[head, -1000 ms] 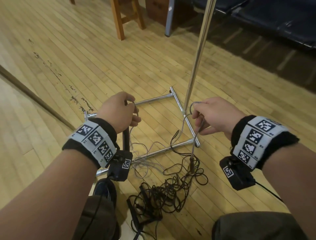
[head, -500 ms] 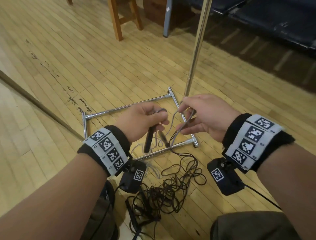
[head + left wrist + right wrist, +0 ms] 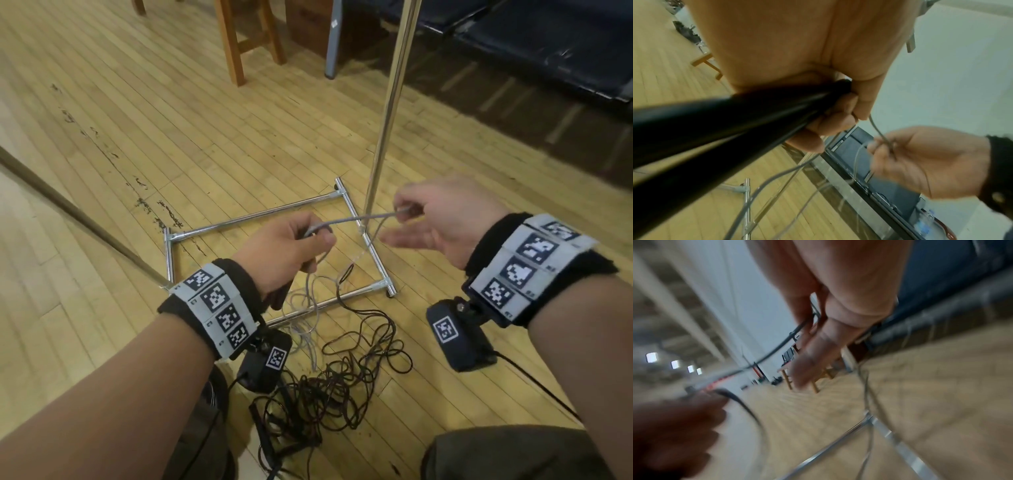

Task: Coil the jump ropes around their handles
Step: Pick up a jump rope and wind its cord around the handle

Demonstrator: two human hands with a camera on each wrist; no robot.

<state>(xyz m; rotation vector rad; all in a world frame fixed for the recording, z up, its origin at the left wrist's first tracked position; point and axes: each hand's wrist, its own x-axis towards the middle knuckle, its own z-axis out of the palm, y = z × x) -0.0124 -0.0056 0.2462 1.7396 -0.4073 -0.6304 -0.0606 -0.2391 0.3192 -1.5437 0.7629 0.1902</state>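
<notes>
My left hand (image 3: 291,250) grips the black handles (image 3: 719,123) of a jump rope, fingers curled round them. A grey rope (image 3: 359,219) runs taut from that fist to my right hand (image 3: 442,219), which pinches it between thumb and forefinger while the other fingers spread out. The rest of the grey rope (image 3: 308,308) hangs down in loose loops to the floor. In the left wrist view the right hand (image 3: 920,160) holds the rope (image 3: 881,134) just beyond the left fingers (image 3: 830,123). The right wrist view is blurred; the rope (image 3: 777,350) crosses it.
A tangled dark brown jump rope (image 3: 329,387) with black handles lies on the wooden floor near my knees. A chrome stand's base frame (image 3: 257,216) and upright pole (image 3: 390,102) stand just behind my hands. Wooden chair legs (image 3: 236,41) and dark seats (image 3: 513,37) are farther back.
My right hand has moved out to the right, drawing the grey rope taut from my left fist. My left hand has tilted, and the handles now point down under it.
</notes>
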